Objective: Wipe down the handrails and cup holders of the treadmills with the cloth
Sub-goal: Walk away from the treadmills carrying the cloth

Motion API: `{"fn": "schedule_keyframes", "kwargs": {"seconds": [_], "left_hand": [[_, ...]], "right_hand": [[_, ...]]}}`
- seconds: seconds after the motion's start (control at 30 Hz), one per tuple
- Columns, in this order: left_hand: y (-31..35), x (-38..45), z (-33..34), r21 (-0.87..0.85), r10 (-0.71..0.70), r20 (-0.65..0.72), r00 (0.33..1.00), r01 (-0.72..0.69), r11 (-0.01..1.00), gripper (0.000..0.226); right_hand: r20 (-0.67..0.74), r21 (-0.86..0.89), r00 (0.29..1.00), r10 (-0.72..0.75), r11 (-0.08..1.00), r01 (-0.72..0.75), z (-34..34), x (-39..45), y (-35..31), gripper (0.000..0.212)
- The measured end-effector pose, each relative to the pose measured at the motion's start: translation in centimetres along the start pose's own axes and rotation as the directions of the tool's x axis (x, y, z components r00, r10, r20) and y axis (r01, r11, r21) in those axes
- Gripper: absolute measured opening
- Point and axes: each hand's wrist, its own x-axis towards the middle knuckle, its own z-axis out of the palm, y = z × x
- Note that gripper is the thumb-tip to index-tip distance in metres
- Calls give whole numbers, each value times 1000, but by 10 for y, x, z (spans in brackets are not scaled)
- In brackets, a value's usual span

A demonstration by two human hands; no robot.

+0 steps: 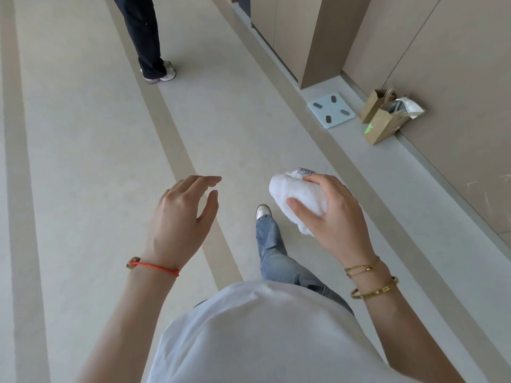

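My right hand (333, 214) grips a bunched white cloth (297, 193) with a small label at its top, held out in front of me at waist height. My left hand (181, 217) is raised beside it with the fingers apart and nothing in it; a red cord sits on that wrist. No treadmill, handrail or cup holder is in view. Below my hands I see my white shirt, a jeans leg and one shoe stepping forward on the pale floor.
Another person's dark trouser legs and trainers (157, 69) stand ahead on the left. A pale blue bathroom scale (330, 109) lies by the right wall, with brown paper bags (383, 118) next to it. Beige wall panels (442, 78) run along the right.
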Motion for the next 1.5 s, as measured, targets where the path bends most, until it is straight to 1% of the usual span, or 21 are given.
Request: {"fn": "schedule_keyframes", "kwargs": {"seconds": [0.17,0.37,0.5,0.7,0.87,1.03,1.23,1.37,1.5], "left_hand": [[-35,125,18,-6,1,-11,1000,-1,1000,23],[-66,283,31,-25,41,-49,998,-42,999,23],[-88,371,38,-51,33,-58,998,-36,998,24],[-138,499,56,-66,36,-21,999,-38,997,28],[-189,620,67,-76,83,10,996,-82,994,29],[-230,752,59,-66,155,8,988,-154,986,28],[-261,883,53,-53,248,62,967,-245,968,27],[-276,950,61,-69,264,107,959,-258,964,25],[-288,1014,83,-93,267,154,951,-255,962,24]], "right_hand": [[-3,15,1000,2,1000,-2,19,124,11,46],[-21,20,1000,-16,1000,16,26,287,12,44],[-4,0,1000,-24,1000,24,34,382,9,47],[-12,-32,1000,-13,999,13,69,508,11,50],[-35,-41,999,32,999,-33,106,619,12,47],[-86,-17,994,67,998,-68,132,739,-3,51],[-157,4,979,128,992,-129,150,845,-17,49],[-190,-19,967,171,984,-177,162,902,-15,52],[-195,-61,961,199,975,-214,174,963,2,56]]}}
